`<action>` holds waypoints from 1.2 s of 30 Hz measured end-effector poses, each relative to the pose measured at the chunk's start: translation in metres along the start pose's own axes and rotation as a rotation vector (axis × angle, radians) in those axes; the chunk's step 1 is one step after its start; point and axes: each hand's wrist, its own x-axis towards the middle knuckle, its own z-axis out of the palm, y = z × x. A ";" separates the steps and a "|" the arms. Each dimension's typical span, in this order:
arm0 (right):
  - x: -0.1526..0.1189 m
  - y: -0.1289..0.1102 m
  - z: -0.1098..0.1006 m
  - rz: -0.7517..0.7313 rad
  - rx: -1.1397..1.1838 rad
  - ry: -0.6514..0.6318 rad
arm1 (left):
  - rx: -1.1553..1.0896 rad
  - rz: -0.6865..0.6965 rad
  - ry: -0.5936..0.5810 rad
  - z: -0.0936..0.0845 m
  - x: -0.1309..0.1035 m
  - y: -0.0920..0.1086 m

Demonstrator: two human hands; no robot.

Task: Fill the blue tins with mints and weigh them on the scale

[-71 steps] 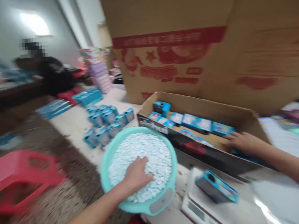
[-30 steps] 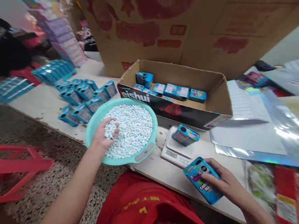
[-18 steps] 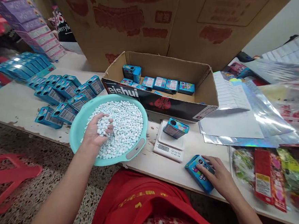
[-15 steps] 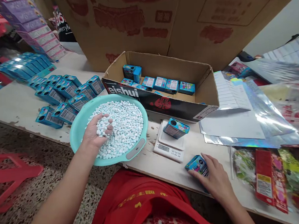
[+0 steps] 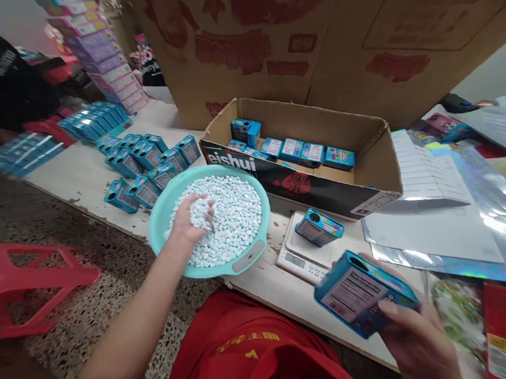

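My left hand [image 5: 189, 224] is palm up with fingers curled around a heap of small white and pale-blue candies [image 5: 200, 213]. It is inside a round turquoise basin [image 5: 160, 219] filled with the same candies. In my right hand [image 5: 412, 331] is a blue printed box [image 5: 359, 292], tilted and lifted off the table, its label panel facing me. Another blue box [image 5: 318, 228] stands on a small white digital scale [image 5: 303, 261] just beyond it; a dark hole shows in its top.
Behind the basin sits an open cardboard tray [image 5: 291, 184] with several blue boxes inside. More blue boxes [image 5: 142, 188] stand in a group at the left. Paper and shiny sheets [image 5: 429, 229] lie at the right, near wrapped packets [image 5: 503, 333]. A red stool [image 5: 34, 280] is beside the table.
My right hand has raised the blue box from the table and turned it. My left hand stays in the basin with its candies. The view has shifted left.
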 end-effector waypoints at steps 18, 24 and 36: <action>0.094 -0.021 0.231 -0.579 -0.416 -0.366 | 0.010 0.527 -0.049 0.043 -0.020 0.024; 0.096 -0.020 0.233 -0.683 -0.442 -0.342 | 0.163 0.637 -0.119 0.039 -0.014 0.016; 0.090 -0.024 0.231 -0.721 -0.520 -0.343 | 0.216 0.637 -0.119 0.034 -0.014 0.013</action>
